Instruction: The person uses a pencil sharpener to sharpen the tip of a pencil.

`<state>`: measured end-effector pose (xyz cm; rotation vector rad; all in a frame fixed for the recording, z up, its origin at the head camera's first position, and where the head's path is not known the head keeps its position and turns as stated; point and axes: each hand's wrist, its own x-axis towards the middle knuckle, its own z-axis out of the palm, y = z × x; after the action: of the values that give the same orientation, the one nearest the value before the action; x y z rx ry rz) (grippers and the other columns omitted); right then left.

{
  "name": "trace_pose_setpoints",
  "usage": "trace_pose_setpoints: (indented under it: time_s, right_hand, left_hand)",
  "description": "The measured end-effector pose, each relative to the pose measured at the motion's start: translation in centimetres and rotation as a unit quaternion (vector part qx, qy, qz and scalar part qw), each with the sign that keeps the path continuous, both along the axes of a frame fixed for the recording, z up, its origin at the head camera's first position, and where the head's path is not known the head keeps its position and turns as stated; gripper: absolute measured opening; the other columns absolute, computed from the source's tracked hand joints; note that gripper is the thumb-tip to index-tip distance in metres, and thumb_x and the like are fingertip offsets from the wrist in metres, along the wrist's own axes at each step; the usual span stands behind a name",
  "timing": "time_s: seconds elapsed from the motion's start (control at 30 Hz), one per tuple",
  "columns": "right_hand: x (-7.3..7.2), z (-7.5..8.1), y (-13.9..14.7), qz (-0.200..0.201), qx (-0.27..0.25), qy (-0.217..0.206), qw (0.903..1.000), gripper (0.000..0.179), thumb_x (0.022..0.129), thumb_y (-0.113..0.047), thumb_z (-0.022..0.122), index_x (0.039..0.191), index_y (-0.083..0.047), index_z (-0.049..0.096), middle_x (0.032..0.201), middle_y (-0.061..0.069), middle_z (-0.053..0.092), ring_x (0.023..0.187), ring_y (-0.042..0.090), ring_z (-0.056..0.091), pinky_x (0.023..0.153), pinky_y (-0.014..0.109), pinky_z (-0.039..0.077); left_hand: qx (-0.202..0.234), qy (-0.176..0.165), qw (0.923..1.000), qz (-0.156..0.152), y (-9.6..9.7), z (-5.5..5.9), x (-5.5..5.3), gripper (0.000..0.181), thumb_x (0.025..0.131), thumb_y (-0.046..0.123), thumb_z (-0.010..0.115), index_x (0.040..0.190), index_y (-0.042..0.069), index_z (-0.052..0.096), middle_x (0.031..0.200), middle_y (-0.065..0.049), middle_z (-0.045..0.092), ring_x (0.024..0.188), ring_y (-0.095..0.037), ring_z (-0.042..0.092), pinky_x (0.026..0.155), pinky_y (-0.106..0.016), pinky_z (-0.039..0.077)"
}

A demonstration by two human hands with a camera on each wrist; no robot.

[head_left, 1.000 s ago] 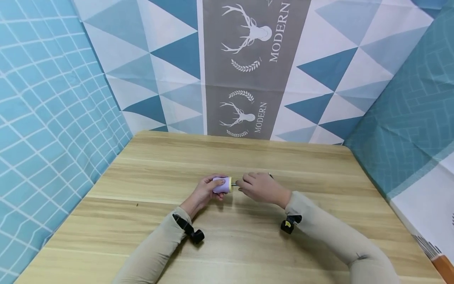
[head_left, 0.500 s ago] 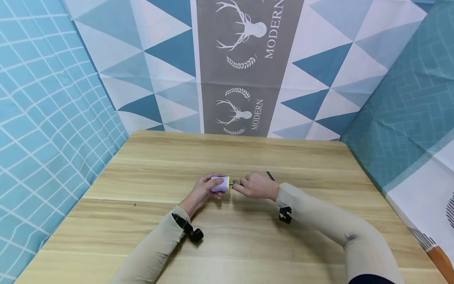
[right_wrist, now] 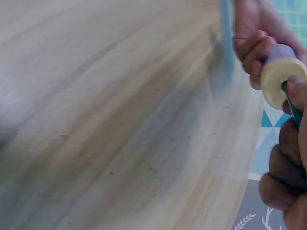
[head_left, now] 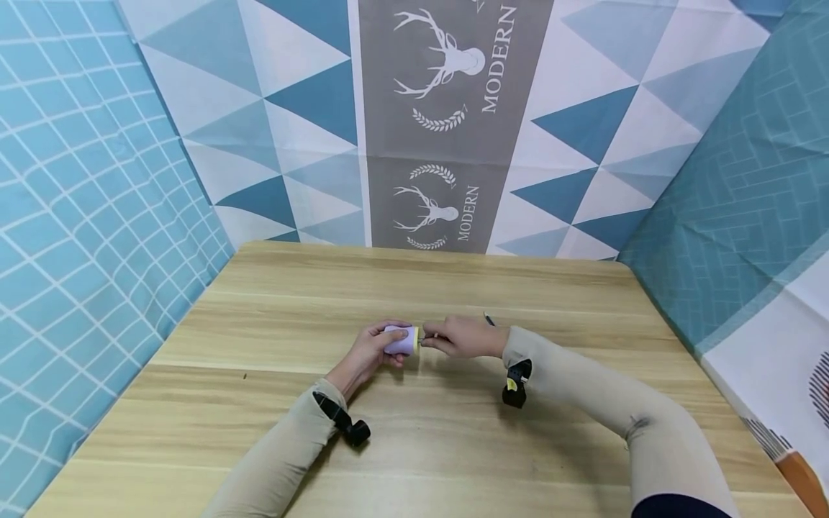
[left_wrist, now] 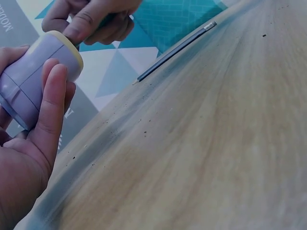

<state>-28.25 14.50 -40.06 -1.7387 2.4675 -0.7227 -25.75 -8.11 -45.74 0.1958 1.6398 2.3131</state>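
Note:
My left hand grips a purple barrel-shaped pencil sharpener just above the table, thumb on top. Its cream-yellow end faces right and has a round hole. In the right wrist view a green pencil runs into that hole. My right hand pinches this pencil close to the sharpener, fingers curled; most of the pencil is hidden by the hand. In the left wrist view the right fingertips sit right at the sharpener's yellow rim.
A dark pencil with a pale tip lies on the wooden table behind the right hand. Small dark specks dot the surface. Patterned cloths hang behind and at both sides. A camera is strapped to each wrist.
The right hand has turned about the pencil, and its fingers now sit closer to the sharpener. The left hand keeps its grip nearly in place. The head view has shifted slightly.

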Motion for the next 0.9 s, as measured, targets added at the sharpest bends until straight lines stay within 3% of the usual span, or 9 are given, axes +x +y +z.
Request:
trace_pose_setpoints:
  time_s: [0.13, 0.23, 0.4, 0.53, 0.63, 0.7, 0.77, 0.8, 0.9]
  right_hand:
    - [-0.4, 0.6, -0.1, -0.031, -0.001, -0.147, 0.9887, 0.021, 0.101, -0.009, 0.056, 0.081, -0.007, 0.050, 0.060, -0.011, 0.037, 0.048, 0.000, 0.033, 0.044, 0.018, 0.030]
    - [-0.7, 0.8, -0.1, -0.062, 0.008, -0.285, 0.9565, 0.026, 0.104, -0.014, 0.053, 0.083, 0.002, 0.049, 0.053, -0.009, 0.035, 0.042, 0.004, 0.029, 0.038, 0.020, 0.025]
    - [-1.2, 0.7, 0.0, -0.100, 0.012, -0.495, 0.8630, 0.035, 0.106, -0.017, 0.047, 0.102, 0.017, 0.042, 0.047, -0.005, 0.028, 0.037, 0.007, 0.021, 0.033, 0.023, 0.016]
    - [-1.6, 0.3, 0.2, -0.124, 0.004, -0.601, 0.7896, 0.027, 0.107, -0.020, 0.043, 0.099, 0.005, 0.048, 0.048, -0.007, 0.026, 0.036, 0.004, 0.019, 0.032, 0.020, 0.015]
    - [-1.7, 0.2, 0.3, -0.134, 0.002, -0.648, 0.7497, 0.021, 0.108, -0.022, 0.040, 0.100, -0.006, 0.050, 0.048, -0.008, 0.024, 0.035, 0.003, 0.018, 0.031, 0.018, 0.015]
    - [-1.7, 0.3, 0.4, -0.134, 0.009, -0.654, 0.7442, 0.022, 0.109, -0.023, 0.038, 0.101, -0.007, 0.049, 0.049, -0.008, 0.024, 0.035, 0.003, 0.018, 0.031, 0.018, 0.015]
    - [-1.6, 0.5, 0.5, -0.135, 0.020, -0.635, 0.7599, 0.023, 0.108, -0.024, 0.039, 0.102, -0.005, 0.050, 0.050, -0.007, 0.025, 0.036, 0.003, 0.019, 0.032, 0.018, 0.016]
    - [-1.6, 0.7, 0.5, -0.138, 0.028, -0.615, 0.7759, 0.025, 0.108, -0.024, 0.040, 0.103, -0.002, 0.051, 0.050, -0.007, 0.026, 0.037, 0.004, 0.020, 0.033, 0.018, 0.017]
    - [-1.4, 1.6, 0.6, -0.153, 0.055, -0.521, 0.8378, 0.032, 0.107, -0.029, 0.043, 0.110, 0.001, 0.054, 0.053, -0.003, 0.039, 0.041, 0.007, 0.030, 0.036, 0.019, 0.028]
  left_hand:
    - [0.001, 0.003, 1.0000, -0.002, -0.1, 0.1, 0.0, 0.017, 0.090, 0.006, 0.063, 0.100, 0.014, 0.075, 0.094, -0.019, 0.057, 0.053, -0.014, 0.062, 0.049, -0.023, 0.058]
    - [0.001, 0.001, 1.0000, -0.001, -0.1, 0.0, -0.1, 0.017, 0.090, 0.007, 0.063, 0.098, 0.016, 0.075, 0.093, -0.018, 0.057, 0.053, -0.015, 0.062, 0.049, -0.023, 0.058]
    - [0.003, 0.007, 1.0000, 0.001, -0.1, -0.1, -0.1, 0.019, 0.090, 0.005, 0.062, 0.098, 0.016, 0.075, 0.090, -0.017, 0.059, 0.053, -0.014, 0.062, 0.048, -0.023, 0.058]
    - [0.011, 0.015, 0.9998, -0.002, 0.0, -0.2, -0.2, 0.021, 0.090, 0.004, 0.061, 0.096, 0.018, 0.075, 0.088, -0.017, 0.059, 0.052, -0.014, 0.062, 0.047, -0.023, 0.057]
    - [0.015, 0.020, 0.9996, -0.009, 0.0, -0.2, -0.2, 0.023, 0.089, 0.003, 0.060, 0.095, 0.020, 0.075, 0.088, -0.017, 0.059, 0.051, -0.014, 0.062, 0.047, -0.023, 0.057]
    - [0.016, 0.025, 0.9995, -0.014, 0.0, -0.2, -0.2, 0.024, 0.090, 0.003, 0.060, 0.096, 0.021, 0.076, 0.090, -0.017, 0.058, 0.052, -0.014, 0.062, 0.048, -0.023, 0.057]
    - [0.017, 0.028, 0.9994, -0.016, 0.0, -0.2, -0.1, 0.026, 0.090, 0.003, 0.060, 0.096, 0.022, 0.076, 0.091, -0.017, 0.058, 0.052, -0.014, 0.062, 0.048, -0.023, 0.057]
    - [0.016, 0.029, 0.9993, -0.017, 0.0, -0.1, -0.1, 0.026, 0.090, 0.003, 0.060, 0.096, 0.023, 0.076, 0.092, -0.017, 0.058, 0.052, -0.014, 0.063, 0.048, -0.023, 0.057]
    - [0.014, 0.030, 0.9993, -0.015, 0.0, -0.1, 0.0, 0.027, 0.090, 0.003, 0.060, 0.095, 0.024, 0.075, 0.092, -0.017, 0.058, 0.052, -0.015, 0.062, 0.048, -0.023, 0.057]
